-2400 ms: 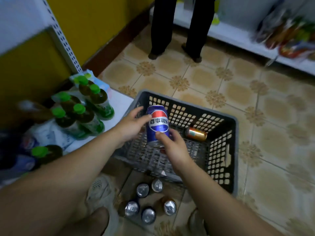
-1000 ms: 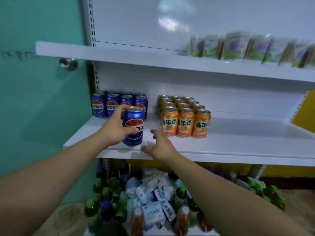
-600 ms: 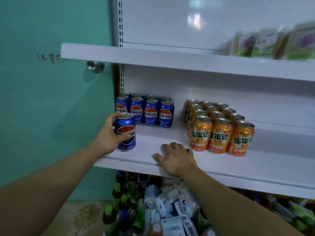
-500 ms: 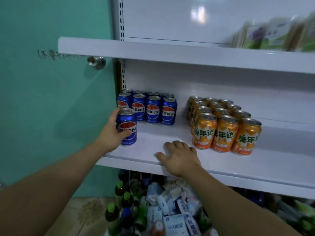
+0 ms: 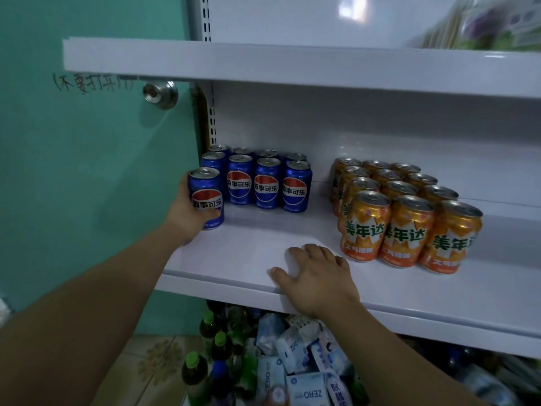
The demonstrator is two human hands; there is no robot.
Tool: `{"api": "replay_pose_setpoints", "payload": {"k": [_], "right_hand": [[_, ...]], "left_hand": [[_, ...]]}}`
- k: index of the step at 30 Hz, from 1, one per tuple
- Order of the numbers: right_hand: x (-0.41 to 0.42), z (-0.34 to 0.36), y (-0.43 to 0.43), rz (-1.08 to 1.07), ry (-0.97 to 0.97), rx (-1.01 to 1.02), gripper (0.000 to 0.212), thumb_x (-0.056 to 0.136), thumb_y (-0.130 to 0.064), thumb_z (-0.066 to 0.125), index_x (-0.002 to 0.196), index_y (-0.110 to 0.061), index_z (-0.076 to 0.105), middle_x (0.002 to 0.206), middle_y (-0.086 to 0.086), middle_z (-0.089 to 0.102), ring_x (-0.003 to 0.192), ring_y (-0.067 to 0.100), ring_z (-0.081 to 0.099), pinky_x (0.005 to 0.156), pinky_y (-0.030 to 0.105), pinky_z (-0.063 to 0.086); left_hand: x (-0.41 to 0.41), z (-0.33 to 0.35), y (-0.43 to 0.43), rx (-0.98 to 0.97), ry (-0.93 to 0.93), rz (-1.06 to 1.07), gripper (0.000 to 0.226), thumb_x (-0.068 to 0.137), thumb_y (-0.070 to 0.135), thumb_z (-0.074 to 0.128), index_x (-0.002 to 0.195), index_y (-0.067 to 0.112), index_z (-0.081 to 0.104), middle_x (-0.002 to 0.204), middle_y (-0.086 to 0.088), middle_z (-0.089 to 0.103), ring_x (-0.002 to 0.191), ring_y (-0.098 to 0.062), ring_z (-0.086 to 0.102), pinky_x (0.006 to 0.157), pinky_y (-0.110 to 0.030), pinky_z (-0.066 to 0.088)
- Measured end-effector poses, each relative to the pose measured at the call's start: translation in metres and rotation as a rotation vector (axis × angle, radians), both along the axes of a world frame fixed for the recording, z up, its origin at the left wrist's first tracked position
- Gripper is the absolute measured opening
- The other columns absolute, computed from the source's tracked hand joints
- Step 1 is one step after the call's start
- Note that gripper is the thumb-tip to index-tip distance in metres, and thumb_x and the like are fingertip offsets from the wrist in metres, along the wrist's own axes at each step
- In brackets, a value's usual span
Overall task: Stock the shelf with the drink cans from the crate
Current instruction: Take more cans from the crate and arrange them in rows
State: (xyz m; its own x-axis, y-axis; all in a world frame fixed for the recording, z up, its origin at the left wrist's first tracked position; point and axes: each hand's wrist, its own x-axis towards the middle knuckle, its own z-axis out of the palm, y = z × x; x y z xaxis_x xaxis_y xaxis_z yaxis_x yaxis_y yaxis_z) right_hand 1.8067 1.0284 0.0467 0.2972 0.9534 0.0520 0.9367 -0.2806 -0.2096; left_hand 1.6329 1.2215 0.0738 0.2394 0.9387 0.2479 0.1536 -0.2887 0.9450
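One blue can (image 5: 206, 198) stands upright on the white shelf (image 5: 248, 259), just in front of the blue cans (image 5: 265, 178), the left hand (image 5: 187, 213) wrapped around it; the right hand (image 5: 317, 278) lies flat and empty on the shelf edge

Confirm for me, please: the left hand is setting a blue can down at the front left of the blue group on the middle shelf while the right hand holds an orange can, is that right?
Not quite. In the head view the right hand holds nothing; it rests flat on the middle shelf, apart from the orange cans. The rest stands: the left hand grips the blue can at the front left of the blue group.
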Motion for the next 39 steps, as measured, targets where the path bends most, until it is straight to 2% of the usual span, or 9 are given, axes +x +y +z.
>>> {"api": "replay_pose_setpoints", "payload": {"k": [6, 13, 18, 23, 26, 29, 32, 37, 39], "right_hand": [[0.0, 0.0, 0.0, -0.001, 0.009, -0.008, 0.067, 0.092, -0.068, 0.026, 0.147, -0.029, 0.03, 0.154, 0.0, 0.027, 0.14, 0.021, 0.022, 0.113, 0.042, 0.017], [0.001, -0.001, 0.0, -0.002, 0.01, -0.011, 0.067, 0.092, -0.068, 0.025, 0.147, -0.03, 0.03, 0.155, -0.001, 0.026, 0.141, 0.021, 0.021, 0.113, 0.042, 0.016], [0.001, -0.001, 0.0, -0.002, 0.012, -0.009, 0.067, 0.092, -0.068, 0.025, 0.148, -0.03, 0.029, 0.155, -0.002, 0.026, 0.141, 0.02, 0.021, 0.114, 0.041, 0.016], [0.001, -0.003, 0.001, -0.001, 0.011, 0.004, 0.068, 0.092, -0.068, 0.025, 0.148, -0.03, 0.029, 0.155, -0.002, 0.026, 0.141, 0.02, 0.02, 0.114, 0.041, 0.016], [0.001, -0.003, 0.0, 0.003, 0.01, 0.012, 0.068, 0.092, -0.068, 0.025, 0.148, -0.03, 0.029, 0.155, -0.002, 0.026, 0.141, 0.02, 0.021, 0.114, 0.041, 0.016], [0.001, -0.003, 0.0, -0.001, 0.011, 0.014, 0.068, 0.093, -0.068, 0.026, 0.148, -0.028, 0.03, 0.155, -0.002, 0.026, 0.142, 0.02, 0.021, 0.115, 0.041, 0.016], [0.0, -0.002, -0.002, -0.002, 0.023, 0.035, 0.068, 0.092, -0.068, 0.029, 0.146, -0.026, 0.035, 0.154, -0.001, 0.03, 0.14, 0.02, 0.024, 0.115, 0.04, 0.018], [0.005, 0.004, -0.015, 0.045, 0.131, 0.073, 0.061, 0.094, -0.06, 0.041, 0.142, -0.023, 0.044, 0.148, -0.001, 0.042, 0.134, 0.018, 0.036, 0.112, 0.033, 0.026], [0.009, 0.013, -0.03, 0.035, 0.166, 0.096, 0.056, 0.095, -0.054, 0.046, 0.141, -0.021, 0.046, 0.146, 0.001, 0.045, 0.131, 0.018, 0.04, 0.108, 0.03, 0.031]], "left_hand": [[0.008, -0.001, 0.023, -0.066, -0.118, -0.006, 0.104, 0.076, -0.02, 0.062, 0.151, 0.026, 0.007, 0.145, -0.006, 0.04, 0.126, -0.021, 0.045, 0.095, -0.034, 0.04], [0.013, -0.006, 0.036, -0.04, -0.071, 0.038, 0.098, 0.078, -0.015, 0.063, 0.152, 0.02, 0.009, 0.146, -0.007, 0.041, 0.13, -0.024, 0.044, 0.103, -0.036, 0.038], [0.015, -0.007, 0.043, -0.026, -0.048, 0.065, 0.1, 0.076, -0.012, 0.068, 0.152, 0.021, 0.012, 0.144, -0.005, 0.044, 0.128, -0.023, 0.046, 0.107, -0.043, 0.038], [0.017, -0.01, 0.043, 0.019, -0.018, 0.066, 0.084, 0.079, -0.011, 0.066, 0.147, 0.018, 0.025, 0.135, -0.001, 0.049, 0.116, -0.015, 0.049, 0.095, -0.028, 0.039], [0.016, -0.012, 0.04, 0.004, 0.011, 0.093, 0.075, 0.082, -0.006, 0.065, 0.145, 0.015, 0.029, 0.132, -0.005, 0.051, 0.118, -0.02, 0.05, 0.094, -0.027, 0.038], [0.014, -0.01, 0.03, -0.06, 0.078, 0.127, 0.085, 0.084, 0.007, 0.07, 0.149, 0.008, 0.015, 0.139, -0.009, 0.045, 0.123, -0.022, 0.048, 0.093, -0.029, 0.038], [0.007, -0.006, 0.007, -0.121, 0.17, 0.149, 0.096, 0.085, 0.021, 0.071, 0.152, 0.009, 0.003, 0.153, -0.012, 0.03, 0.136, -0.028, 0.036, 0.103, -0.035, 0.034], [-0.01, 0.002, -0.048, -0.092, 0.424, 0.005, 0.081, 0.087, 0.031, 0.067, 0.151, 0.015, 0.02, 0.152, -0.009, 0.033, 0.13, -0.027, 0.042, 0.099, -0.031, 0.037], [-0.008, 0.011, -0.075, -0.071, 0.548, -0.082, 0.076, 0.088, 0.033, 0.065, 0.15, 0.013, 0.024, 0.152, -0.01, 0.033, 0.115, -0.017, 0.05, 0.089, -0.024, 0.037]]}}
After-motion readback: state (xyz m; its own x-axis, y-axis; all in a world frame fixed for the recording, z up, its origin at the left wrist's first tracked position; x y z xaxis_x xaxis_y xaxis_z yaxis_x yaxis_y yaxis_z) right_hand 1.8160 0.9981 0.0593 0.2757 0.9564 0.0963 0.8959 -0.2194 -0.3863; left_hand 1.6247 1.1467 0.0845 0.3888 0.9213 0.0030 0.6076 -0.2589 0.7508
